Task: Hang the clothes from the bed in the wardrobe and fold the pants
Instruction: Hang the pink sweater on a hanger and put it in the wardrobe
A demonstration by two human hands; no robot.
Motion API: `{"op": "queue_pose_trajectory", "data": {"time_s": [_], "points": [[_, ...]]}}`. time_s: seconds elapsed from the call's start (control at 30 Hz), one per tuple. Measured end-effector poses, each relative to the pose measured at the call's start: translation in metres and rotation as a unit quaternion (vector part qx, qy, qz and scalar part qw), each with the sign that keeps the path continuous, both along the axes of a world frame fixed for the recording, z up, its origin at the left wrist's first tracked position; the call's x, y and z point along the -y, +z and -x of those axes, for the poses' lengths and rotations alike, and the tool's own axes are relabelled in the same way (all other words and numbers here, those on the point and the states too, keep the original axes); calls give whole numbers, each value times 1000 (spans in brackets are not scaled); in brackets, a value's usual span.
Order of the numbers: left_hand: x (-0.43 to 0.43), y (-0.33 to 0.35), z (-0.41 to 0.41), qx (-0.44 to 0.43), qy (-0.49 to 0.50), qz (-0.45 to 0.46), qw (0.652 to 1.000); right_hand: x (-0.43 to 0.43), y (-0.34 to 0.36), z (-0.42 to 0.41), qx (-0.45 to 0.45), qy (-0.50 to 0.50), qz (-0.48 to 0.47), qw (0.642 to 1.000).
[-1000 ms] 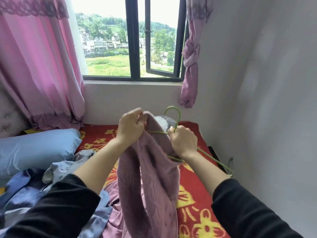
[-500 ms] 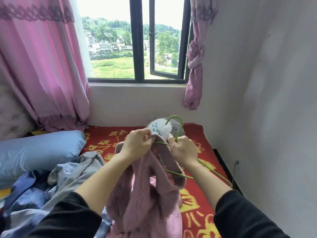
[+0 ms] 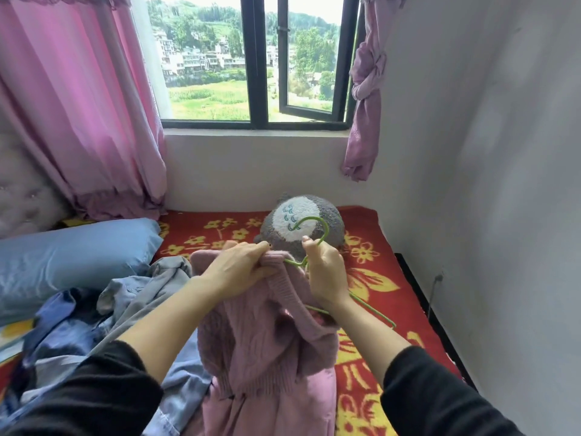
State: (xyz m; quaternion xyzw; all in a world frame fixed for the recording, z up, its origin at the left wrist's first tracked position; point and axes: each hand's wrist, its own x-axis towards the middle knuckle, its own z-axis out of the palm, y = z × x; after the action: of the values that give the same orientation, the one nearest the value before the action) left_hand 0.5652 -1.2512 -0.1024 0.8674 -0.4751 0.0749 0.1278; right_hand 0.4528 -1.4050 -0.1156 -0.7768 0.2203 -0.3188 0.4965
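One arm of the green hanger [image 3: 371,309] out of sight, probably inside the pink sweater [image 3: 267,341].

One green hanger [image 3: 312,218], one pink sweater [image 3: 267,335], one blue pillow [image 3: 72,256], one grey plush toy [image 3: 283,240], two pink curtains [image 3: 78,105] [image 3: 364,89].

sweater [image 3: 267,338]: ribbed pink knit | hanger [image 3: 314,229]: smooth green coated wire | pillow [image 3: 72,256]: satiny blue cloth

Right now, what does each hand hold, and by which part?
The left hand grips the pink knitted sweater at its ribbed neckline; the right hand holds the green wire hanger below its hook.
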Motion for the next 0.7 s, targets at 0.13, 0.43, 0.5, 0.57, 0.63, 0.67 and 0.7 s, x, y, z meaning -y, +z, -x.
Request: {"op": "queue_pose_trajectory", "data": {"time_s": [0.13,0.43,0.5,0.57,0.63,0.67,0.7], "points": [[3,-6,7,18,-38,37,998,-5,-6,6,-26,34,-38,998],[-26,-7,-20,-99,48,126,986,54,1,21,-231,188,-66,952],[-32,-8,-21,-112,49,133,984,61,-20,29,-322,210,-37,922],[-35,-11,-20,-119,41,137,983,58,-38,30,-402,237,-17,884],[-36,-13,-18,-119,28,139,983,49,-54,25,-462,260,-6,848],[-37,-13,-18,-114,19,140,983,45,-60,23,-475,267,2,838],[-39,-14,-18,-106,10,140,984,41,-66,21,-479,268,13,836]]}}
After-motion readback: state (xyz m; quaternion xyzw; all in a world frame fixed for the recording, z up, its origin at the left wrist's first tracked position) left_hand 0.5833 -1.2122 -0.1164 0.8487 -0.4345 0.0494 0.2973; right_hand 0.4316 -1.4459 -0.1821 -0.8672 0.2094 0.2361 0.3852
